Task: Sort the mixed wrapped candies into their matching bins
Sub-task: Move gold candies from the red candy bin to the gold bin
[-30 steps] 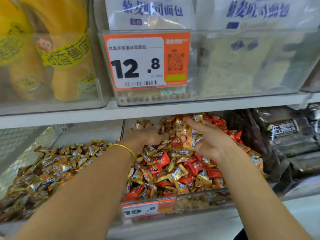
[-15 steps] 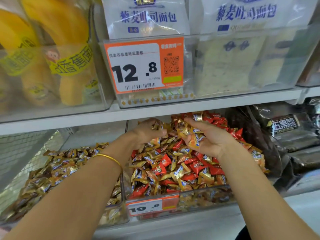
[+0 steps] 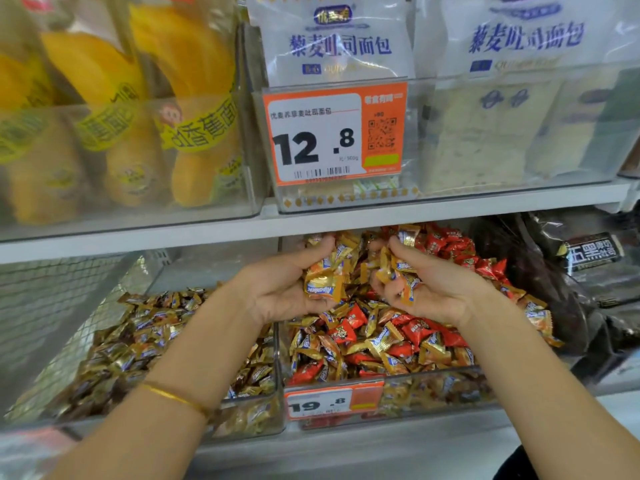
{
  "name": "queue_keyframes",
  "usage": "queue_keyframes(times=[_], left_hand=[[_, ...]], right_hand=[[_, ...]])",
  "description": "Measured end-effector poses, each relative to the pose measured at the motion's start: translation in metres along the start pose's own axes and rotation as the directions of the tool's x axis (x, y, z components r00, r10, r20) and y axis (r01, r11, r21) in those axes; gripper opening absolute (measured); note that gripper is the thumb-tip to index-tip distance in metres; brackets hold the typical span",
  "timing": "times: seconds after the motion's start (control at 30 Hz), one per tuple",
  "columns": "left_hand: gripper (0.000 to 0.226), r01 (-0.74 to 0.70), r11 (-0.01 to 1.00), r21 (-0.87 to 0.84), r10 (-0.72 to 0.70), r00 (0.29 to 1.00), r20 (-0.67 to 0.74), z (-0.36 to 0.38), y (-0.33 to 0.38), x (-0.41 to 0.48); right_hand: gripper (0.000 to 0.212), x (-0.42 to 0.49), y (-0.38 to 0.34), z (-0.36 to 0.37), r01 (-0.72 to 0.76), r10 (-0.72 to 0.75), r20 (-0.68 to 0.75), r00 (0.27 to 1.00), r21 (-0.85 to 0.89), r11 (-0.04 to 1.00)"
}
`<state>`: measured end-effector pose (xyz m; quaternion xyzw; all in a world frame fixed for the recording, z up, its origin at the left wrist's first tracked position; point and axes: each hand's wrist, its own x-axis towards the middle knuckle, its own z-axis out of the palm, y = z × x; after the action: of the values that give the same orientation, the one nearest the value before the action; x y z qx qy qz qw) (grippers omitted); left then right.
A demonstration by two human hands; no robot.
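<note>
We count two hands, both over the middle bin (image 3: 450,386) on the lower shelf. The left hand (image 3: 277,289) is cupped palm up, and its curled fingers hold a small heap of gold candies (image 3: 323,282). The right hand (image 3: 433,289), just beside it at 3 o'clock, is cupped the same way around some more gold pieces. How many pieces each hand holds we cannot count (they overlap each other).

The middle bin contains a mixture of gold candies and red candies (image 3: 446,242), the red ones thickest toward 1 o'clock. Just beside it at 9 o'clock stands the left bin (image 3: 249,420), filled with gold-brown candies (image 3: 138,341) only. So there are two candy bins. At 3 o'clock lie dark packets (image 3: 588,265).

We see two price tags: the 19.8 tag (image 3: 318,403) on the front of the middle bin, and the 12.8 tag (image 3: 332,133) at 12 o'clock on the upper shelf. Behind the upper one stand two white bread bags (image 3: 336,39), and at 10 o'clock yellow packets (image 3: 194,98) in a clear box. One thin gold bracelet (image 3: 173,396) is on the left wrist.
</note>
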<state>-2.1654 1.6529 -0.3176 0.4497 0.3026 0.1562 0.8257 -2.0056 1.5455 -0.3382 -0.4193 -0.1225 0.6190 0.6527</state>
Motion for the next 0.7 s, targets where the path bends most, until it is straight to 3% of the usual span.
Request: queue_keyframes(times=[0.2, 0.33, 0.43, 0.53, 0.63, 0.7], left_hand=[[0.06, -0.027, 0.998, -0.065, 0.028, 0.999, 0.017, -0.032, -0.007, -0.057], [0.061, -0.064, 0.995, -0.083, 0.067, 0.997, 0.036, -0.073, -0.007, -0.08], [0.054, -0.118, 0.988, -0.098, 0.104, 0.985, -0.14, -0.108, -0.009, -0.082], [0.041, -0.141, 0.964, -0.225, 0.078, 0.959, -0.271, -0.131, -0.011, -0.08], [0.018, -0.153, 0.945, -0.29, 0.046, 0.938, -0.344, -0.152, -0.012, -0.079], [0.034, -0.163, 0.932, -0.322, 0.054, 0.945, -0.322, -0.166, -0.012, -0.08]], right_hand=[[0.026, -0.017, 0.024, 0.025, -0.102, 0.122, 0.162, 0.979, -0.126, 0.987], [0.024, -0.027, 0.046, 0.065, -0.051, 0.109, 0.243, 0.964, -0.234, 0.971], [0.019, -0.02, 0.067, 0.107, 0.04, 0.057, 0.259, 0.964, -0.355, 0.934], [0.015, 0.012, 0.094, 0.147, 0.1, -0.016, 0.192, 0.981, -0.439, 0.893], [0.008, 0.05, 0.115, 0.165, 0.037, -0.017, 0.042, 0.999, -0.549, 0.835], [0.018, 0.07, 0.121, 0.163, -0.062, 0.037, -0.057, 0.998, -0.541, 0.839]])
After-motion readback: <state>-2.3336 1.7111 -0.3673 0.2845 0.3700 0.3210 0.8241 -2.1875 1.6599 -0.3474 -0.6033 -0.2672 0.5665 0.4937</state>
